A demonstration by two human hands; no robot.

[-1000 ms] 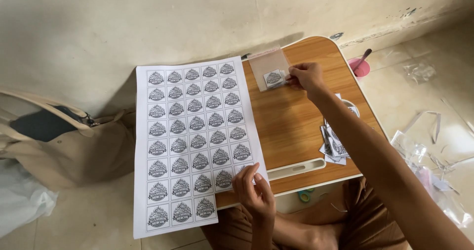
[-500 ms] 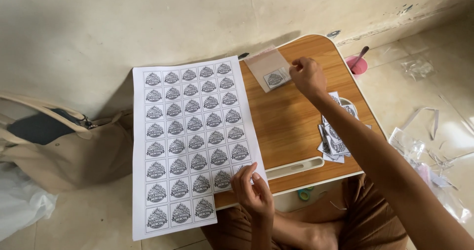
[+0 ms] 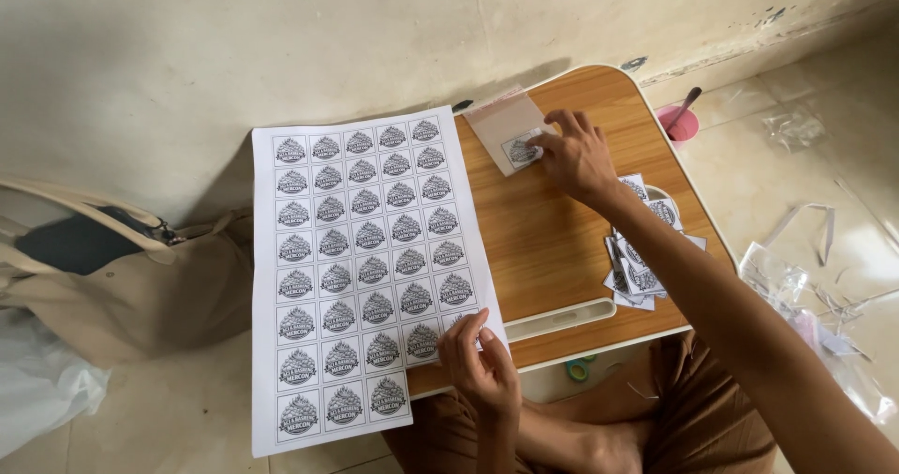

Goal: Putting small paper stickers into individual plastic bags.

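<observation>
right hand (image 3: 573, 155) fingertips pressing clear pouch (image 3: 506, 129) | left hand (image 3: 479, 366) apparently pinching sticker sheet (image 3: 361, 268)

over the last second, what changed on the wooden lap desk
The right hand lifted briefly off the small clear plastic bag, then came back down with fingertips on the cut label there. The left hand stayed pinching the white printed label sheet; the pile of cut labels stayed put.

Left hand (image 3: 482, 366) low, fingers curled; right hand (image 3: 573, 155) outstretched, palm down.

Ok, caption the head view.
Right hand presses small clear plastic sleeve; left hand pinches white printed label sheet.
</observation>
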